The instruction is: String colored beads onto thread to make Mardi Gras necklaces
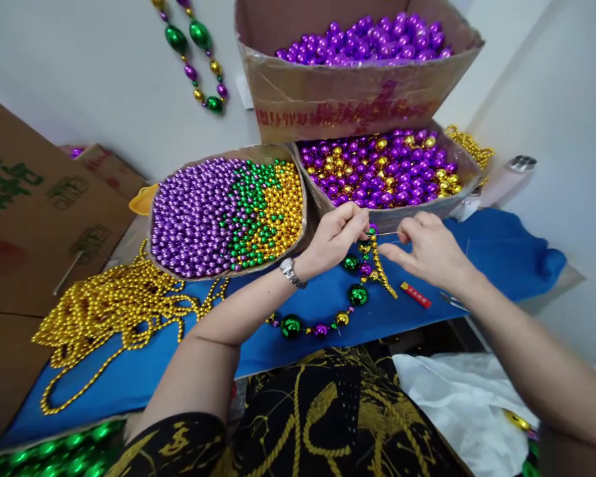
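My left hand [334, 237], with a watch on its wrist, pinches the top end of a bead necklace [358, 295] of green, gold and purple beads. From there a thin thread [388, 233] runs tight across to my right hand [427, 248], which is closed on it between thumb and bent forefinger. Below the pinch hangs a short string of small gold beads [380, 268]. The rest of the necklace curves over the blue cloth [258, 354], partly hidden behind my left forearm.
Behind my hands stand boxes of purple and gold beads [377, 169], mixed small beads [193, 212] and purple beads [372, 40]. Gold bead strands [114, 301] lie left. A small red packet [416, 295] and a pink flask [506, 182] are to the right.
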Available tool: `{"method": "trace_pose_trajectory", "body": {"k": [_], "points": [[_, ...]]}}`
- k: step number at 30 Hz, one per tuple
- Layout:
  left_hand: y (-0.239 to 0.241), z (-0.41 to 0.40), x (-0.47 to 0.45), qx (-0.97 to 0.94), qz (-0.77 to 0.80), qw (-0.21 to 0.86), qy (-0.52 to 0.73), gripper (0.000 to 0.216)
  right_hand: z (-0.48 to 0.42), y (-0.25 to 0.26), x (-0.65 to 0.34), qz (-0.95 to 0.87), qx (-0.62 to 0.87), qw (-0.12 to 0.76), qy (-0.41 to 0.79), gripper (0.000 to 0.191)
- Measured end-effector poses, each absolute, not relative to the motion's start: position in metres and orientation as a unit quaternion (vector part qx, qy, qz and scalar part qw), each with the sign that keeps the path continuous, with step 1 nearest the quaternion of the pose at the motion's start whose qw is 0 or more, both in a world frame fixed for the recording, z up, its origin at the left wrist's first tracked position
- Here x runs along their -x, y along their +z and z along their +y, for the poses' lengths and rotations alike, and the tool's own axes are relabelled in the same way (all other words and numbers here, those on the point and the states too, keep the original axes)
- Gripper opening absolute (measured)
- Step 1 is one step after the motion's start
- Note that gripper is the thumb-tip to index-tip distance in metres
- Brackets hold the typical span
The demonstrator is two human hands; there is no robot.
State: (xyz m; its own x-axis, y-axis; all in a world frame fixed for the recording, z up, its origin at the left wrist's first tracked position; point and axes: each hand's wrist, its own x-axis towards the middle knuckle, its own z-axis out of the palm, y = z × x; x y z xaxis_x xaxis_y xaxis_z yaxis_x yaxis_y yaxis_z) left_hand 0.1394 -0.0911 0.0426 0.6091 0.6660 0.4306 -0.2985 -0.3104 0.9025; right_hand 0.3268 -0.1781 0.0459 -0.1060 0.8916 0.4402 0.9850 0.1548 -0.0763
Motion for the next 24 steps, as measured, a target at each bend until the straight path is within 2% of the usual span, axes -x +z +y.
{"method": "trace_pose_trajectory", "body": {"k": [3, 7, 11, 13, 16, 17, 20, 22, 24], "points": [[0.04, -0.103, -0.148, -0.674, 0.152, 0.58, 0.432, 0.034, -0.185, 0.029, -0.324, -0.683, 0.662, 0.214, -0.22, 0.049], [0.046, -0.107, -0.162, -0.53, 0.199, 0.686, 0.457, 0.035, -0.188, 0.009, -0.321, -0.647, 0.643, 0.243, -0.329, 0.034], [0.059, -0.092, -0.172, -0.408, 0.234, 0.751, 0.462, 0.036, -0.191, -0.01, -0.308, -0.651, 0.585, 0.272, -0.4, 0.034], [0.065, -0.086, -0.173, -0.406, 0.236, 0.76, 0.449, 0.035, -0.194, -0.015, -0.301, -0.658, 0.592, 0.305, -0.351, 0.032], [0.069, -0.085, -0.171, -0.461, 0.219, 0.746, 0.428, 0.031, -0.2, -0.015, -0.298, -0.63, 0.649, 0.401, -0.143, 0.015], [0.07, -0.086, -0.169, -0.485, 0.213, 0.737, 0.42, 0.031, -0.201, -0.014, -0.3, -0.611, 0.664, 0.426, -0.066, 0.017], [0.07, -0.091, -0.163, -0.549, 0.208, 0.707, 0.395, 0.029, -0.2, -0.011, -0.31, -0.608, 0.661, 0.429, 0.102, 0.046], [0.067, -0.094, -0.159, -0.586, 0.211, 0.685, 0.377, 0.03, -0.195, -0.014, -0.316, -0.653, 0.639, 0.386, 0.129, 0.039], [0.061, -0.094, -0.154, -0.62, 0.22, 0.663, 0.357, 0.029, -0.189, -0.021, -0.317, -0.685, 0.639, 0.344, 0.056, 0.025]]}}
